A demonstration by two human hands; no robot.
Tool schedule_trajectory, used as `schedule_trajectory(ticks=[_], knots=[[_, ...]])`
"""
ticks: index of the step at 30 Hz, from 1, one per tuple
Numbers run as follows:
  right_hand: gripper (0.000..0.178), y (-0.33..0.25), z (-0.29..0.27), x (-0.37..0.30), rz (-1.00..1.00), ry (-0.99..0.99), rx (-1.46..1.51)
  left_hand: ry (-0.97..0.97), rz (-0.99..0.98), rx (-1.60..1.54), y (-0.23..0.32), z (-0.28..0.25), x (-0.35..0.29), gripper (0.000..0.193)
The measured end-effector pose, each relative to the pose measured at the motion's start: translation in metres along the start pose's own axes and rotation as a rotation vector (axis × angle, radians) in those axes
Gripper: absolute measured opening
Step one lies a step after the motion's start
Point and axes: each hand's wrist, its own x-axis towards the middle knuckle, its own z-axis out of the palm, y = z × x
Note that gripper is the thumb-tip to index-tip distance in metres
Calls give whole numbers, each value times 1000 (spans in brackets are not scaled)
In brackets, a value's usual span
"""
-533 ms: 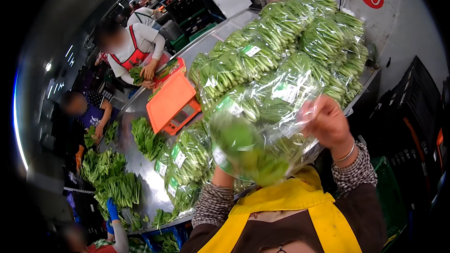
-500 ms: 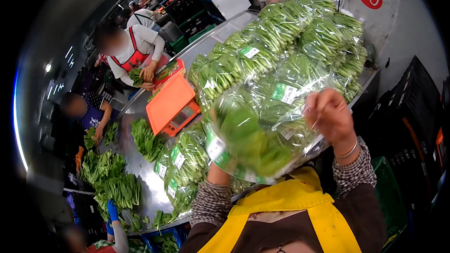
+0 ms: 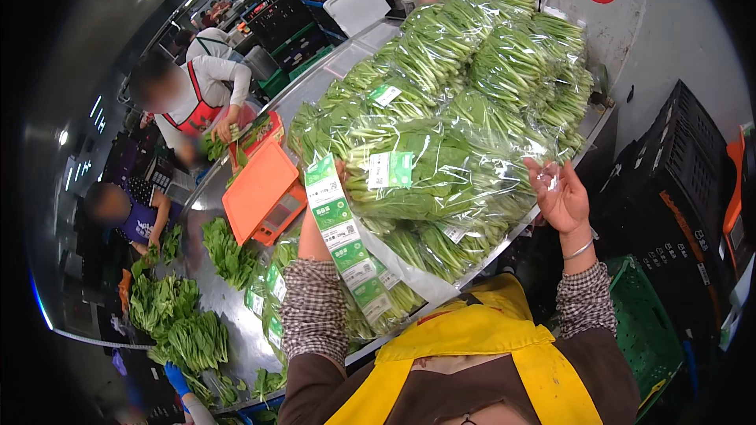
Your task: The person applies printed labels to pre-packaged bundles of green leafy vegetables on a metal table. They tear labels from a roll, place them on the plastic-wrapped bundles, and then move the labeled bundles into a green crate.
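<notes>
My right hand has its fingers curled at the clear end of a plastic bag of leafy greens. That bag lies across the front of a heap of similar bags and bears a green and white label. At its other end is my left hand, mostly hidden; only a little of its fingers shows beside a strip of green and white labels. The strip hangs from this hand, in front of the wrist, down toward my apron. Pale backing paper trails beside it.
Bagged greens are piled on the metal table. An orange scale stands left of them. Loose greens lie at the far left, near co-workers. Black crates and a green crate stand to my right.
The bag of greens, blurred and raised before, now lies stretched out on the heap. My right hand has lowered slightly, and my left hand has moved left and up with the label strip.
</notes>
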Motion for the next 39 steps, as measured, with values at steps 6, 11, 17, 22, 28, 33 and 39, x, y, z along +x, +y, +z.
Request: schedule_trajectory(ticks=[6,11,17,22,28,33,39], knots=[[35,20,5,19,342,134,-585,140,169,-50,-18,1,-28,37],[31,25,18,54,436,41,-1040,263,380,-86,-26,1,-72,30],[29,32,6,79,218,47,-1199,327,339,-34,-36,15,-117,29],[38,31,-1,94,125,164,-1201,353,310,-67,-27,27,-123,29],[42,32,-7,98,125,207,-865,233,414,-16,1,40,-97,27],[34,19,3,79,124,197,-697,146,373,67,28,63,-65,27],[25,2,9,14,229,122,-637,227,278,214,27,87,-60,22]])
